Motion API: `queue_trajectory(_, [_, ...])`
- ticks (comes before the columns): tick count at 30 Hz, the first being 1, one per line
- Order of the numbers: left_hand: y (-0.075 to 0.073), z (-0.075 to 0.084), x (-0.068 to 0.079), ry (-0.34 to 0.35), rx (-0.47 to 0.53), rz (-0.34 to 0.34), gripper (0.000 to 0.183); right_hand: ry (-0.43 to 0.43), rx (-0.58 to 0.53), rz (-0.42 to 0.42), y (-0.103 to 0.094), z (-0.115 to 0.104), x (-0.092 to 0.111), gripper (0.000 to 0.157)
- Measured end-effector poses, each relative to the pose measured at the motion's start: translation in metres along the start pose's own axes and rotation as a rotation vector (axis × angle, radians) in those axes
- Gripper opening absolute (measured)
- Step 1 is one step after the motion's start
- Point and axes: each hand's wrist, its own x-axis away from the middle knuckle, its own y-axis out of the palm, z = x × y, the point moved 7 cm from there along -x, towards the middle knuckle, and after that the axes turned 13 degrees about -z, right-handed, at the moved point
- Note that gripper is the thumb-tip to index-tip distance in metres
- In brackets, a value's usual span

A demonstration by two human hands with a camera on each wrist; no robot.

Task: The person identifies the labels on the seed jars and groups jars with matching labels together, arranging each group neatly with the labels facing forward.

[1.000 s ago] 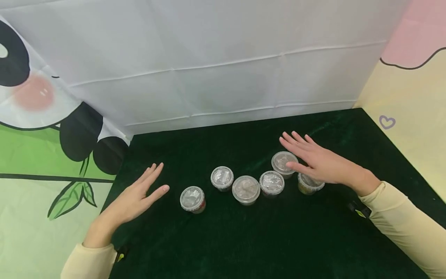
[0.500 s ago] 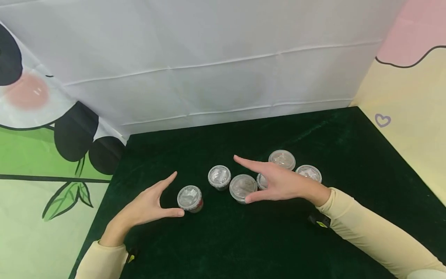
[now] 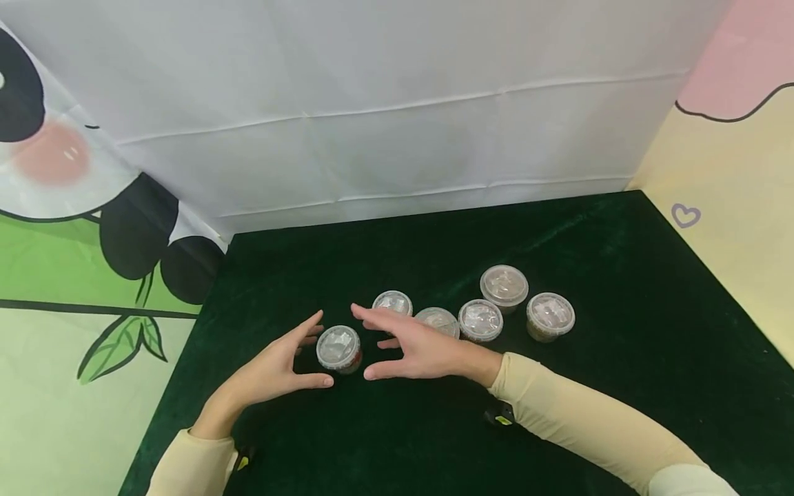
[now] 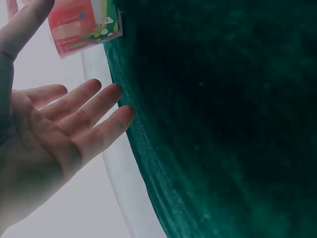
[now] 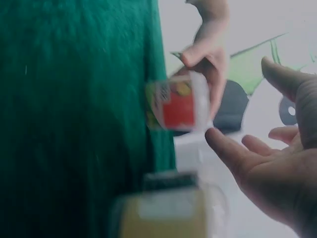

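Observation:
A small lidded plastic cup (image 3: 338, 347) stands at the left of a group of several such cups, between my two hands in the head view. My left hand (image 3: 268, 372) is on its left, fingers spread and thumb held apart, palm facing the cup. From the right comes my right hand (image 3: 418, 344), also with spread fingers, partly covering two cups behind it. The left wrist view shows the red printed side of a cup (image 4: 74, 25) beyond the fingers. In the right wrist view, the red-labelled cup (image 5: 178, 105) appears between the left hand (image 5: 210, 59) and the right fingertips.
Other lidded cups stand on the dark green cloth (image 3: 384, 441): one (image 3: 393, 302) behind the right fingers, one (image 3: 480, 320) right of that hand, one (image 3: 504, 286) farther back, one (image 3: 550, 315) farthest right. A white curtain (image 3: 397, 158) hangs behind the table.
My right hand has swept left from above the right-hand cups to near the leftmost cup. My left hand has shifted right, closer to the same cup. The cups stay in place.

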Motion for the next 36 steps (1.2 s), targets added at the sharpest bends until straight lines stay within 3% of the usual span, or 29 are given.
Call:
queue_trajectory(8, [0.004, -0.003, 0.000, -0.011, 0.034, 0.023, 0.099, 0.068, 0.016, 0.034, 0.018, 0.025, -0.028, 0.085])
queue_trajectory(18, [0.004, -0.005, -0.002, -0.015, 0.034, 0.033, 0.090, 0.182, -0.031, 0.047, 0.030, 0.046, -0.037, 0.087])
queue_trajectory(27, [0.010, 0.006, 0.002, 0.124, 0.062, 0.013, 0.063, 0.204, -0.014, 0.068, 0.038, 0.051, -0.040, 0.081])
queue_trajectory(36, [0.010, 0.012, -0.003, 0.158, 0.055, 0.003, 0.062, 0.191, 0.125, 0.101, 0.033, 0.046, -0.036, 0.075])
